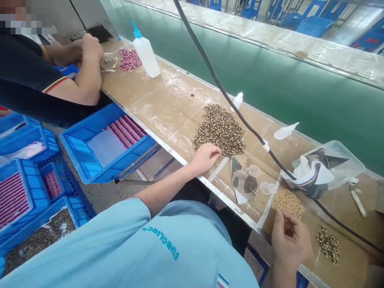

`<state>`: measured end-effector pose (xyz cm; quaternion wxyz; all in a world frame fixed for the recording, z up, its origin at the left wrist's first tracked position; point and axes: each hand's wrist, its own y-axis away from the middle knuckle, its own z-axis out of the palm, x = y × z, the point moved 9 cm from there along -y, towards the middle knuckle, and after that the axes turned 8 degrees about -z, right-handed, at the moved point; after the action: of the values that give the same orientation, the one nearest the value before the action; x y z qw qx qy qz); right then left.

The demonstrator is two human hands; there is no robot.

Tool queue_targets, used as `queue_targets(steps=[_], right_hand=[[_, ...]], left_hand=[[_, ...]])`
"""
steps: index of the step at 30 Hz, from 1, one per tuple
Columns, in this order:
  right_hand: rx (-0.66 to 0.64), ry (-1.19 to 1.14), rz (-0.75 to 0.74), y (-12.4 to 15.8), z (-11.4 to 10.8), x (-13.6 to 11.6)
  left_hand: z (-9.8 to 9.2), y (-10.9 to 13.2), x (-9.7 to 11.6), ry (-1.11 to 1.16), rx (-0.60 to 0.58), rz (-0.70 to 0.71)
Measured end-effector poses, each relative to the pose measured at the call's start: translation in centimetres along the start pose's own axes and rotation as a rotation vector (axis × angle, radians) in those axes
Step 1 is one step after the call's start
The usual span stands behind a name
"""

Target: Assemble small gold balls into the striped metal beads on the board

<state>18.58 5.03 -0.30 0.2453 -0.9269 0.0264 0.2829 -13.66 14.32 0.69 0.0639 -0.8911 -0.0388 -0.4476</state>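
A large pile of small dark-and-gold pieces (220,130) lies on the brown work table (168,104). My left hand (206,158) is at the pile's lower left edge, fingers pressed together; what they hold, if anything, is too small to name. Beside a pile of light tan beads (288,202), my right hand (290,236) has its thumb and fingers curled together, and anything between them is hidden. To its right sits a smaller group of dark-and-gold pieces (329,245). Camouflage fabric pieces (244,182) lie between my hands.
A black cable (216,78) crosses above the table. Bottles (147,56) and a clear plastic box (345,162) stand along the far side. At left, a co-worker's hands (90,48) work near a pink-purple pile (129,60); blue crates (99,144) stand below.
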Motion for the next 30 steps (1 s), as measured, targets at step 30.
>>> queue_targets(steps=[30], right_hand=[[0.049, 0.109, -0.268, -3.5, -0.3, -7.2]], left_hand=[[6.5, 2.2, 0.5, 0.836, -0.425, -0.343]])
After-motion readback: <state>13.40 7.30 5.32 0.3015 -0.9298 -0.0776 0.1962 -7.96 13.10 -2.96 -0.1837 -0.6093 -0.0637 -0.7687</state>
